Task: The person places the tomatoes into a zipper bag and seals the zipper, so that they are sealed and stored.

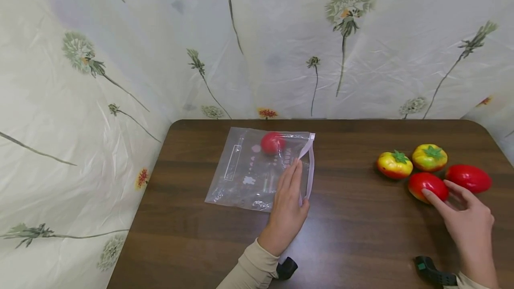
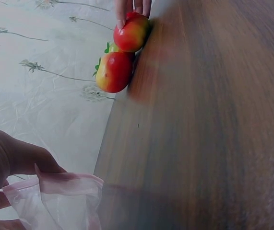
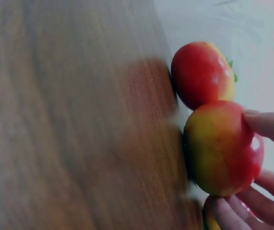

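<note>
A clear zip bag [image 1: 241,177] lies on the table with a round red fruit [image 1: 273,142] inside. My left hand [image 1: 287,204] is at the bag's mouth, its fingers stretched along the upper layer and its thumb near the zip edge. In the left wrist view the bag's rim [image 2: 72,177] stands apart, held between thumb and fingers. My right hand [image 1: 467,213] grips a glossy red-and-yellow mango-like fruit [image 1: 427,186] between thumb and fingers. Beside it are two yellow-red fruits with green leaf tops, one nearer [image 1: 394,165] and one behind [image 1: 429,157], plus a red oval fruit [image 1: 469,178].
The dark wooden table [image 1: 353,235] has a back edge against a flower-printed sheet [image 1: 273,57], which also hangs along the left side. Black bands sit at both wrists, the right one [image 1: 431,271] showing near the front.
</note>
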Tool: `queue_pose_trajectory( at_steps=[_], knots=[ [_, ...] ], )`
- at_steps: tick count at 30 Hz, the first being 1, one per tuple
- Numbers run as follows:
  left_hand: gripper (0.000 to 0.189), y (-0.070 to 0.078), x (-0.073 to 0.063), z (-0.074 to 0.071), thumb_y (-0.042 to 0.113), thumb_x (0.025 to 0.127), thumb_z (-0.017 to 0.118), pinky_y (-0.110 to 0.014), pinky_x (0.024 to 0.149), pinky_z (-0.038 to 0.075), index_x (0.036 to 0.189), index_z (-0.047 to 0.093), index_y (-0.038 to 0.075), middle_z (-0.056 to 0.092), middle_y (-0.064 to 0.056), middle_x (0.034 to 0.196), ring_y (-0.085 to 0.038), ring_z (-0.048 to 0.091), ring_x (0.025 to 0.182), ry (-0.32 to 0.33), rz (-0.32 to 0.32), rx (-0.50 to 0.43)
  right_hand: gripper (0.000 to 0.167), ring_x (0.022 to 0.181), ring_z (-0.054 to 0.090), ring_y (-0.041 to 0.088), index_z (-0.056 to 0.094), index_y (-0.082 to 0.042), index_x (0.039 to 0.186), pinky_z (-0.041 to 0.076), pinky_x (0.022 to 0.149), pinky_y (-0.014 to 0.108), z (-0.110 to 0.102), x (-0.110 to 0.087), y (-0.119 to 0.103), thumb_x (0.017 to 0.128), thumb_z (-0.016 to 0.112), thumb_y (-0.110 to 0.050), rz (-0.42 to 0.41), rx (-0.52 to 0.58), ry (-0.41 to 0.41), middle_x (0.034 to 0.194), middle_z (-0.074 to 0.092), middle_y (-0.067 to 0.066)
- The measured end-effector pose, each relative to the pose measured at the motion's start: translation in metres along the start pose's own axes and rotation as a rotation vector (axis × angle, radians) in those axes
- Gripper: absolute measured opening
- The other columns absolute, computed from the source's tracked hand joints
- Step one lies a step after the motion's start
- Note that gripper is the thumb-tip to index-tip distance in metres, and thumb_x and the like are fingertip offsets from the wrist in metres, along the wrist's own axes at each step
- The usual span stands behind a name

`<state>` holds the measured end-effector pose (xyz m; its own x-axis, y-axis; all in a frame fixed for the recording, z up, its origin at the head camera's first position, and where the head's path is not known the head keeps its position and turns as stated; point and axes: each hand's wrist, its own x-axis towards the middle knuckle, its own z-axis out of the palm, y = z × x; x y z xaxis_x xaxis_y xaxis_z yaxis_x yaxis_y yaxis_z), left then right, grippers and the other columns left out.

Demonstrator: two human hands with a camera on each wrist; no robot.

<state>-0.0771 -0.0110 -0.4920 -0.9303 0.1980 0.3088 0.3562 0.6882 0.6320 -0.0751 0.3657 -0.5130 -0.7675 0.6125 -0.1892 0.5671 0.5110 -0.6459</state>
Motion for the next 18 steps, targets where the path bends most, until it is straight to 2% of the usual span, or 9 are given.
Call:
queue_pose_trajectory(
  at_steps=[1, 4, 8, 12, 15, 18],
  knots=[
    [0.093, -0.0001, -0.0001, 0.0, -0.003, 0.082, 0.08, -0.047, 0.125, 0.036, 0.161, 0.031, 0.006, 0.033, -0.01, 0.169, -0.032, 0.037, 0.153, -0.003, -0.002, 0.001, 0.079, 0.132, 0.062, 0.029, 0.048, -0.018, 0.156, 0.048, 0.095, 0.016, 0.0006, 0.0002, 0.0001, 0.09, 0.072, -0.055, -0.001, 0.004, -0.001, 0.158, 0.049, 0.016],
    [0.094, -0.0002, -0.0004, -0.0001, -0.002, 0.083, 0.08, -0.047, 0.125, 0.036, 0.162, 0.03, 0.007, 0.031, -0.008, 0.17, -0.032, 0.037, 0.153, -0.011, -0.012, 0.001, 0.078, 0.135, 0.059, 0.031, 0.048, -0.018, 0.156, 0.046, 0.095, 0.015, 0.0021, 0.0006, 0.001, 0.09, 0.073, -0.053, -0.013, 0.016, 0.0, 0.159, 0.048, 0.016],
    [0.094, -0.0003, -0.0004, 0.0001, -0.001, 0.083, 0.08, -0.046, 0.125, 0.036, 0.163, 0.029, 0.008, 0.03, -0.006, 0.17, -0.031, 0.036, 0.154, -0.018, -0.019, -0.004, 0.078, 0.138, 0.058, 0.026, 0.049, -0.018, 0.155, 0.045, 0.091, 0.008, 0.0027, 0.0008, 0.0022, 0.09, 0.074, -0.051, -0.032, 0.03, 0.002, 0.159, 0.048, 0.017],
    [0.095, -0.001, -0.0004, 0.0008, -0.001, 0.083, 0.08, -0.046, 0.125, 0.035, 0.163, 0.029, 0.008, 0.03, -0.007, 0.17, -0.031, 0.036, 0.154, -0.012, -0.009, 0.0, 0.077, 0.142, 0.054, 0.023, 0.049, -0.02, 0.155, 0.044, 0.092, 0.007, 0.0024, 0.0005, 0.0037, 0.09, 0.075, -0.05, -0.04, 0.054, -0.001, 0.162, 0.045, 0.015],
    [0.095, -0.0017, -0.0004, 0.0013, -0.002, 0.083, 0.08, -0.047, 0.125, 0.036, 0.163, 0.029, 0.007, 0.031, -0.009, 0.17, -0.032, 0.036, 0.153, -0.005, -0.001, 0.0, 0.075, 0.143, 0.053, 0.015, 0.05, -0.022, 0.155, 0.043, 0.091, 0.005, 0.0019, -0.0004, 0.0051, 0.089, 0.077, -0.048, -0.058, 0.077, -0.004, 0.163, 0.044, 0.013],
    [0.096, -0.0021, -0.0005, 0.0016, -0.002, 0.082, 0.081, -0.047, 0.124, 0.037, 0.162, 0.03, 0.007, 0.032, -0.009, 0.169, -0.031, 0.037, 0.153, -0.001, 0.002, -0.001, 0.074, 0.136, 0.055, -0.002, 0.052, -0.024, 0.153, 0.042, 0.089, 0.002, 0.002, -0.0022, 0.0065, 0.088, 0.079, -0.045, -0.087, 0.095, -0.011, 0.161, 0.047, 0.01]
  ],
)
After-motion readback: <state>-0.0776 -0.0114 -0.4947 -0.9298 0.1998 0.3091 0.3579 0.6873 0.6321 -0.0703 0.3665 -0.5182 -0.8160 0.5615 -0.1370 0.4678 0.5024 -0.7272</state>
